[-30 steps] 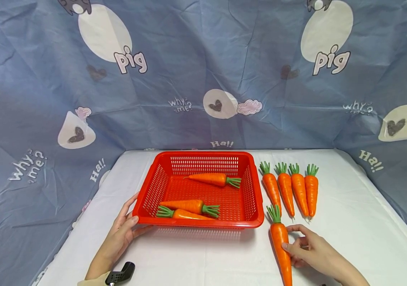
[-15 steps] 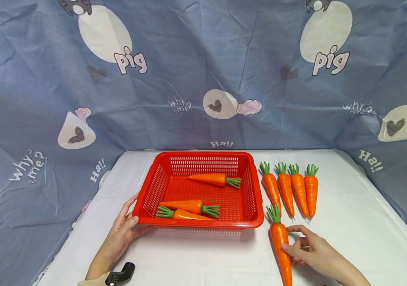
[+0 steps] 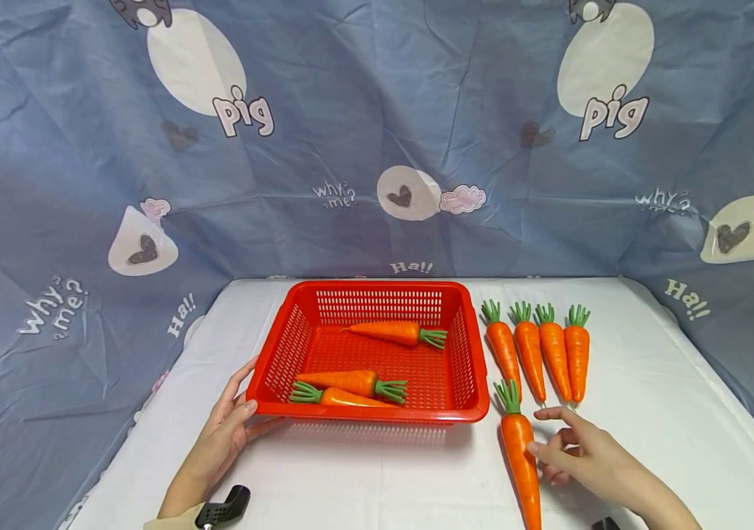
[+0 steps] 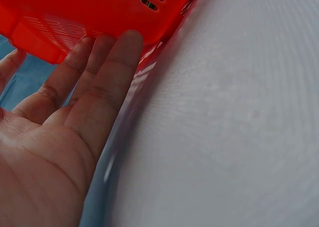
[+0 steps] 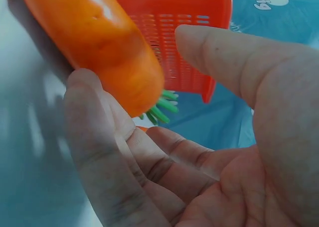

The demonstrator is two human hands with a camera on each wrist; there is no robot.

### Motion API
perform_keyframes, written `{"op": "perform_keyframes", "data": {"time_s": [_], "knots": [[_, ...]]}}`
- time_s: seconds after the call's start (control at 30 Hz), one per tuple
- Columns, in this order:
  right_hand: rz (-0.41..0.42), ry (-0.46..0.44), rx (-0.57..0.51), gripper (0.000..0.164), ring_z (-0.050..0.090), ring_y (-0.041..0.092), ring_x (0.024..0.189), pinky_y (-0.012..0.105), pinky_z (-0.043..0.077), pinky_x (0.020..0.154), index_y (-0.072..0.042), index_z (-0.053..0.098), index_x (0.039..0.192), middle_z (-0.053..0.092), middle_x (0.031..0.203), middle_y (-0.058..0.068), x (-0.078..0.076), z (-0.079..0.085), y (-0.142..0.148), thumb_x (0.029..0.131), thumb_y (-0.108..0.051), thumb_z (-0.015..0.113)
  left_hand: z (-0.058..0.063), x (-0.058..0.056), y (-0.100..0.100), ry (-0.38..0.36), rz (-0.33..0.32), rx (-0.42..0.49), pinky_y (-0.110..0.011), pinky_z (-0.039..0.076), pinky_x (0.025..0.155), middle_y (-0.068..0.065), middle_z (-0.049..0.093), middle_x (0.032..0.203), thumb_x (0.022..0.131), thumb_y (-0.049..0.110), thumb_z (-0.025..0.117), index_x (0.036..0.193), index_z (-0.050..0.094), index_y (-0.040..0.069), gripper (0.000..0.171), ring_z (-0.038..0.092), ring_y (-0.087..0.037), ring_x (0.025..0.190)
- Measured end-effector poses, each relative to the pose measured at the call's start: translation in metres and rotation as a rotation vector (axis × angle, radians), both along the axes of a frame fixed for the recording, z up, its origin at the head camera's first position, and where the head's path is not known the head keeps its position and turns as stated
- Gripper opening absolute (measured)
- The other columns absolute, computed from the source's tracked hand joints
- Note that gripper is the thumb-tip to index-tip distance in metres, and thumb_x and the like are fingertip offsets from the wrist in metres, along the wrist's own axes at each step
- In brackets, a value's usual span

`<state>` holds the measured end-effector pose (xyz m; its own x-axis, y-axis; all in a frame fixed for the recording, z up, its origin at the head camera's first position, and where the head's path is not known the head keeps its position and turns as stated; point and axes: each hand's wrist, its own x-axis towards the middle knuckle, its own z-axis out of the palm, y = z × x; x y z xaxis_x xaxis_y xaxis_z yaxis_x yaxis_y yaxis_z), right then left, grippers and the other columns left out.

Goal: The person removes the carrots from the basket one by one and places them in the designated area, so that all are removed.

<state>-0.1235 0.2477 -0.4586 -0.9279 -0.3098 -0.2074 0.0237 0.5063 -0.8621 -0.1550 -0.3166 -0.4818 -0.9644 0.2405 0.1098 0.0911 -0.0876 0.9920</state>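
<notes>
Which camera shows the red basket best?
The head view: it shows nearly all the red basket from above, with three carrots inside. The left wrist view catches only part of its outside, beside fingers; the right wrist view shows part of its wall, partly behind another carrot.

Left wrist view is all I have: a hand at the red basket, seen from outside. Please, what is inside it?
Observer: Three carrots lie inside the red basket.
Operator: Thank you. And where is the right hand?
Observer: The right hand is beside the carrot nearest to the person.
Operator: Are there any other carrots outside?
Observer: Yes, four more carrots lie side by side, right of the red basket.
</notes>
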Motion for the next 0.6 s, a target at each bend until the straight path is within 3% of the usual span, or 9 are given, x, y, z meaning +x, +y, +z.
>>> {"op": "perform_keyframes", "data": {"time_s": [0.33,0.6], "knots": [[0.023,0.086,0.035,0.061,0.070,0.013,0.071,0.028,0.062,0.067,0.007,0.045,0.148,0.066,0.087,0.008,-0.011,0.021,0.000,0.103,-0.023,0.073,-0.002,0.000,-0.001,-0.013,-0.003,-0.001,-0.035,0.061,0.102,0.008,0.055,0.151,0.114,0.013,0.041,0.173,0.015,0.025,0.066,0.068,-0.010,0.130],[0.033,0.158,0.091,0.063,0.070,0.014,0.073,0.027,0.062,0.071,0.003,0.049,0.146,0.068,0.088,0.006,-0.025,0.050,-0.011,0.100,-0.031,0.076,-0.002,-0.001,-0.002,-0.006,-0.009,0.005,-0.035,0.061,0.102,0.008,0.055,0.152,0.114,0.013,0.041,0.173,0.014,0.025,0.066,0.068,-0.010,0.130]]}}
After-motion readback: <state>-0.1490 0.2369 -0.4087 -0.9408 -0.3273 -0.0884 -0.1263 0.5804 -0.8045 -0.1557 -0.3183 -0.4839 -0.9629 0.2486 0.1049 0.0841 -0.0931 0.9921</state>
